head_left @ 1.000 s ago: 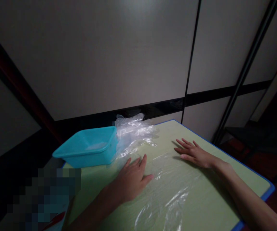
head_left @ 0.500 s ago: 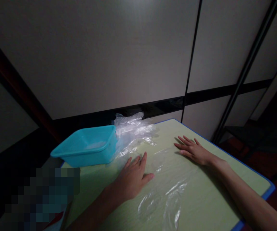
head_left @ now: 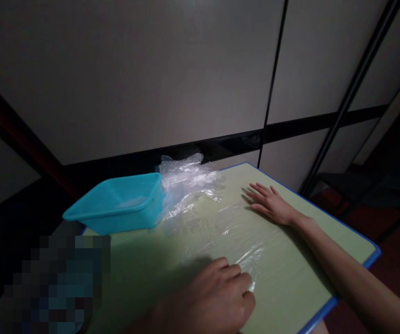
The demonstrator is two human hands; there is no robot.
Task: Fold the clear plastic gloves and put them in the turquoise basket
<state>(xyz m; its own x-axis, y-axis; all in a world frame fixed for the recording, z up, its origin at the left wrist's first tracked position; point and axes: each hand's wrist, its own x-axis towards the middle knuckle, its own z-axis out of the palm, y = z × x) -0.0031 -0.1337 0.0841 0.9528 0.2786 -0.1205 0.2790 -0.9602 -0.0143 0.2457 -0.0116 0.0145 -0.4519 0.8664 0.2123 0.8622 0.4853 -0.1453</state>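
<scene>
Meanwhile both hands, left hand [head_left: 217, 297] curled, right hand [head_left: 269, 204] flat, press clear plastic sheet [head_left: 228, 232] beside teal tub [head_left: 116, 204].

Back-left is crowded, the rest of the surface [head_left: 144, 260] is open.

You've got a teal tub [head_left: 116, 206] on the far-left corner, with a crumpled pile of clear plastic [head_left: 186, 178] right against its right side, and a wall close behind both, so no reaching around the back there. A flat plastic sheet [head_left: 235, 232] lies across the middle between your hands, low enough to pass over. The near-left stretch in front of the tub is bare, and so is the strip along the right edge.
</scene>
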